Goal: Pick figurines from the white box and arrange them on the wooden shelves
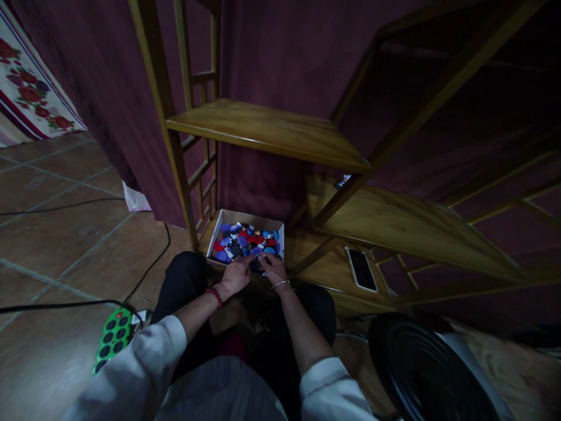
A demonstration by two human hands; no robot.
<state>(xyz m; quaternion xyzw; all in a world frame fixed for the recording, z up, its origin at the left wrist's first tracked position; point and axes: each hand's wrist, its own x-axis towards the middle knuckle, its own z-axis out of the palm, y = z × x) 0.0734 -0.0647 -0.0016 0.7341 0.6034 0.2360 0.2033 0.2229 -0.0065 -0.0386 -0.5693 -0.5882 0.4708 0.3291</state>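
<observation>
A shallow white box (283, 240) sits on the lowest wooden shelf, holding many small red, blue, purple and black pieces (245, 240) whose kind is too small to make out. At its near edge my left hand (236, 276) and my right hand (273, 269) come close together, fingers bent and pinched. Between the fingertips is a small dark piece (256, 264), mostly hidden by them. A red bead bracelet (214, 297) circles my left wrist, and a silver bangle (280, 285) my right.
Wooden shelf boards (267, 131) and slanting posts rise around the box. A phone (362, 269) lies on the low shelf to the right. On the floor at left are a green power strip (113, 336) and black cables (151, 266). A round black object (432, 368) stands at lower right.
</observation>
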